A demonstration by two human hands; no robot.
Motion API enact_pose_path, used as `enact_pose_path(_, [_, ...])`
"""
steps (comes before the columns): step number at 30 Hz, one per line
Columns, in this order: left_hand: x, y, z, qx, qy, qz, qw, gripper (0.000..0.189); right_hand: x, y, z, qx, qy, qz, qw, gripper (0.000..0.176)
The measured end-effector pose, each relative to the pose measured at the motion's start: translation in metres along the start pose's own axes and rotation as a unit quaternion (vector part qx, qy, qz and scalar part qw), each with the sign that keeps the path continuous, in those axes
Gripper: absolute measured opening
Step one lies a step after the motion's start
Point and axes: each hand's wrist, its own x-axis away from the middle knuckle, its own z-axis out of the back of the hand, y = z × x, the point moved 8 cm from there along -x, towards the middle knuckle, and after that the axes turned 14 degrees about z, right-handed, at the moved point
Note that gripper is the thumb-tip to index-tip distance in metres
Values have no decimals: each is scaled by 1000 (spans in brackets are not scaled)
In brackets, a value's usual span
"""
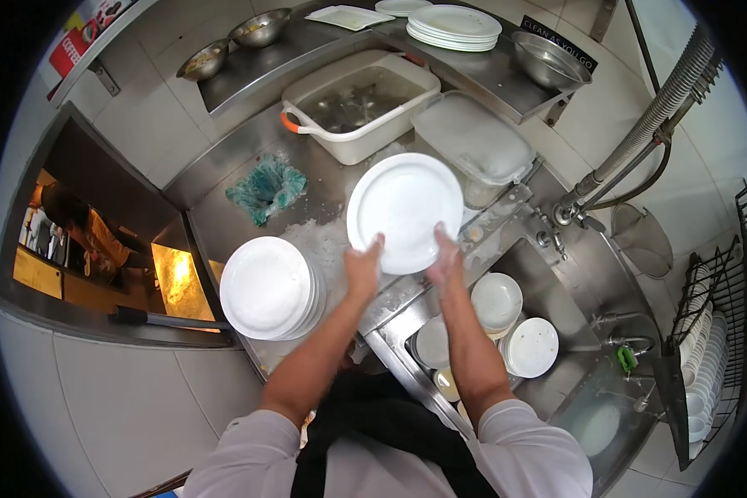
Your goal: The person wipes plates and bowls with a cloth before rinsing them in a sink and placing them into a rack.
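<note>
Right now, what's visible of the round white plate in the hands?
The round white plate looks smooth, ceramic or hard plastic, with a rim around a flat centre. No food shows on it. Its face is towards the camera, above the stainless steel counter. The left hand grips its lower left edge; the right hand is at its lower right edge. Its underside is hidden.

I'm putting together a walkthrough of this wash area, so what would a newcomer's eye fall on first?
Probably the round white plate gripped at the centre of the view by the left hand and right hand. Next, perhaps the stack of white plates to its lower left, then the bright orange glow at far left.
</note>
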Motion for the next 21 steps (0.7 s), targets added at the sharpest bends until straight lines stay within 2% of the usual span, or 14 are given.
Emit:
enact_pose_path(3, [0, -13, 27, -94, 11, 55, 994, 35, 22, 10, -3, 7, -32, 16, 999, 54])
enact_pose_path(5, [-18, 4, 52, -121, -31, 58, 990, 33, 7, -9, 12, 293, -126, 10, 948, 55])
enact_pose_path(7, [-32, 16, 42, -290, -197, 49, 935, 33, -20, -38, -13, 372, -187, 8, 909, 47])
enact_pose_path(8, [-36, 34, 35, -290, -196, 49, 936, 33, -25, -51, -50, 490, -323, 84, 805, 42])
enact_pose_path(9, [-25, 62, 11, -419, -235, -62, 875, 33, -17, -54, -80, 584, -445, 151, 662, 37])
enact_pose_path(10, [-12, 82, -13, -534, -265, -171, 785, 33, -15, -53, -100, 585, -448, 148, 660, 37])
enact_pose_path(11, [-13, 96, -28, -531, -263, -168, 788, 33, -4, -46, -128, 597, -484, 187, 612, 34])
enact_pose_path(13, [-12, 99, -54, -687, -234, -204, 657, 33, 11, -43, -146, 606, -519, 221, 561, 32])
enact_pose_path(14, [-16, 96, -50, -686, -234, -203, 658, 33, 1, -55, -143, 595, -451, 218, 628, 33])
enact_pose_path(16, [-30, 124, -25, -455, -108, -279, 839, 32, -5, -81, -127, 569, -307, 175, 742, 37])
enact_pose_path(17, [-23, 116, -24, -456, -112, -278, 838, 32, -7, -70, -107, 570, -303, 173, 744, 37])
enact_pose_path(18, [-22, 99, -8, -273, -127, -133, 944, 33, -22, -47, -64, 346, -224, 75, 908, 43])
enact_pose_path(19, [-14, 70, 8, -72, -129, 25, 989, 34, -23, -23, -32, 91, -125, -32, 987, 48])
enact_pose_path(21, [9, 15, 9, 34, -27, 37, 998, 29, 10, 15, -22, -66, -53, -53, 995, 56])
